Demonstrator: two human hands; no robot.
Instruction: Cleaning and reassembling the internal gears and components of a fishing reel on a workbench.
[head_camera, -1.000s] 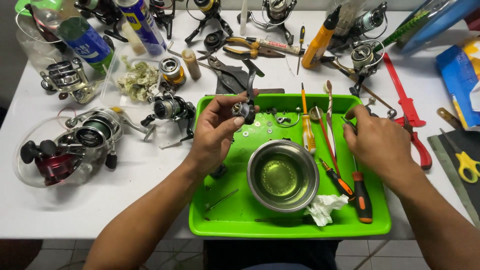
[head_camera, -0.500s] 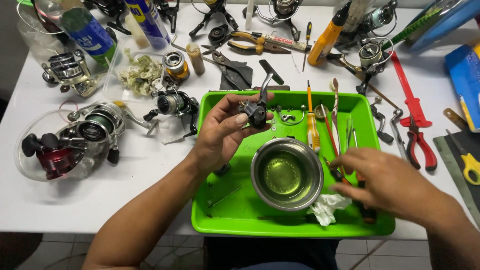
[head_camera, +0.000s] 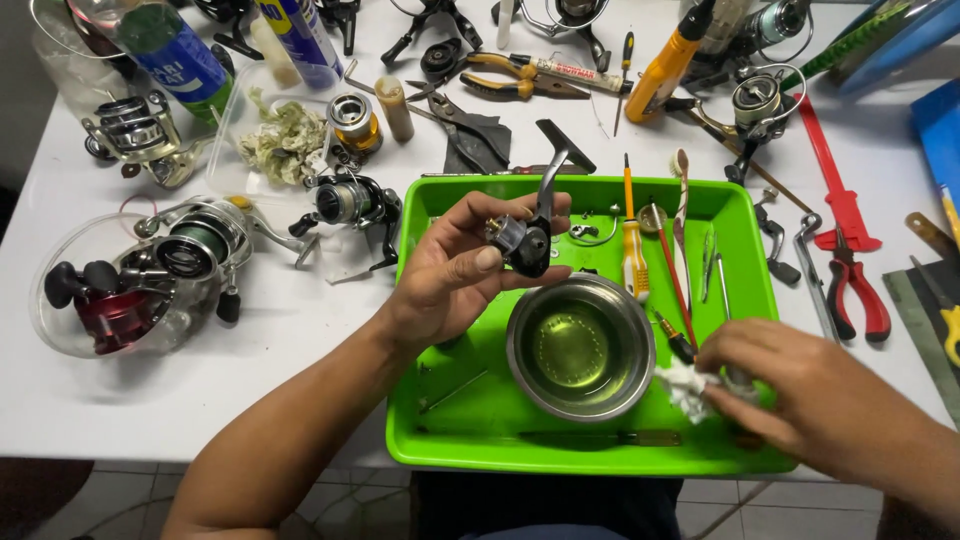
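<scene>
- Left hand (head_camera: 455, 270) grips a dark reel body (head_camera: 525, 245) w/ thumb and fingertips, held above the green tray (head_camera: 745, 225), just up-left of the steel bowl (head_camera: 580, 345); its stem sticks up toward the tray's far rim.
- Right hand (head_camera: 800, 390) closes on a crumpled white tissue (head_camera: 685, 385), at the bowl's right edge, fingers curled over it.
- Reel body looks like rigid metal/plastic, compact, prob. fairly light but dense; likely oily (bowl holds yellowish liquid), so slippery.
- Best hold: around the blocky housing, not the thin stem or the small exposed parts, which seem delicate.
- Tissue: soft, near weightless, tears easily when wet; pinch loosely.
- Screwdrivers (head_camera: 635, 250) lie right of the reel body, beyond the bowl.
</scene>
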